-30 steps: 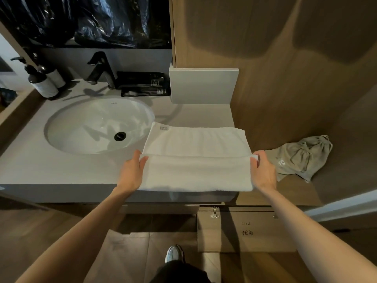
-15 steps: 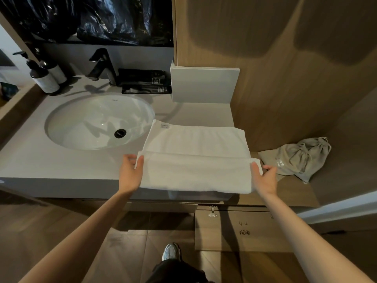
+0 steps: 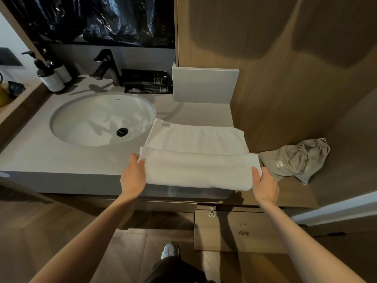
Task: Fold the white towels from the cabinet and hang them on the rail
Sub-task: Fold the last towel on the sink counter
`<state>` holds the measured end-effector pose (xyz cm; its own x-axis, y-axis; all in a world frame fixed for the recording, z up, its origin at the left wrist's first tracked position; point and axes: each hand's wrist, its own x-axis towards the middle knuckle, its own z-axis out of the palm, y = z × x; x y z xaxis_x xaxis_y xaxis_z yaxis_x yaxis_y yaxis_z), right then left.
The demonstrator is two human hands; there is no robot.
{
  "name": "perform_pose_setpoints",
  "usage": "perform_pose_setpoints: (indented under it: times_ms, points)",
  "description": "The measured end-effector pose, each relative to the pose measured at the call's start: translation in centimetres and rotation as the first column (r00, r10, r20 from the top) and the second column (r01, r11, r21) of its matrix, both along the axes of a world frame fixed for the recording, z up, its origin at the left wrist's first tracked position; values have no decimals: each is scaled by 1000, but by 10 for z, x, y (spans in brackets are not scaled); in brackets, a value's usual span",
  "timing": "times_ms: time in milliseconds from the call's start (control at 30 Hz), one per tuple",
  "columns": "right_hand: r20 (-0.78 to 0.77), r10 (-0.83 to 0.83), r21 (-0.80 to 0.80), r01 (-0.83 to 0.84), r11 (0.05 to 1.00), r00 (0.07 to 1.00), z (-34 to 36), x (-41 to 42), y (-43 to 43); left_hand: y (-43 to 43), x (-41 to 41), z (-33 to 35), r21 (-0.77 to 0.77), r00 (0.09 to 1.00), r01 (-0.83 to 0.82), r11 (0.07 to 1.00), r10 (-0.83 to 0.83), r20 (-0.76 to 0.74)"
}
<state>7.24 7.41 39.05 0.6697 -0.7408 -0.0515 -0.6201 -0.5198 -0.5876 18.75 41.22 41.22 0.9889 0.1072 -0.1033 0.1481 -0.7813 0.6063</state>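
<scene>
Two bare arms reach forward from the bottom corners of the frame and angle inward, the left forearm (image 3: pixel 81 242) and right forearm (image 3: pixel 302 242) both extended with straight wrists. The left hand (image 3: pixel 133 176), back facing up, grips the left end of a folded white terry towel (image 3: pixel 197 170), its fingertips lost against the fold. The right hand (image 3: pixel 265 184) holds the opposite end, thumb laid on top and the other fingers hidden beneath the cloth. The hands are level and well apart. Between the arms a dark trouser leg (image 3: pixel 175 270) and one white sneaker (image 3: pixel 170 250) are visible.
</scene>
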Motion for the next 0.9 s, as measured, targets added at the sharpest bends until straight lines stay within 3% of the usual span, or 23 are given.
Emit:
perform_pose_setpoints:
  times_ms: [333,467,533,600,667,800,900]
  points:
    - [-158,106,-193,-135,972,982,-1,-7,-6,12,12,-10,13,990,143,990,-143,6]
    - [-151,66,-35,-72,997,986,10,-1,2,18,17,-11,-42,991,126,991,-125,40]
    - [-125,89,-87,-101,991,988,17,5,7,13,13,-8,61,984,95,994,-103,143]
    - [-119,145,-245,-170,954,982,24,10,17,1,7,-2,207,945,140,968,-193,264]
    - [-108,285,-316,-305,898,952,31,17,33,-15,2,1,306,878,299,904,-386,282]
    - [-213,601,-308,-636,707,771,33,31,82,-63,-7,-4,330,797,515,791,-584,156]
    - [-320,651,-256,-725,640,688,28,40,116,-92,-13,-19,407,811,531,743,-585,10]
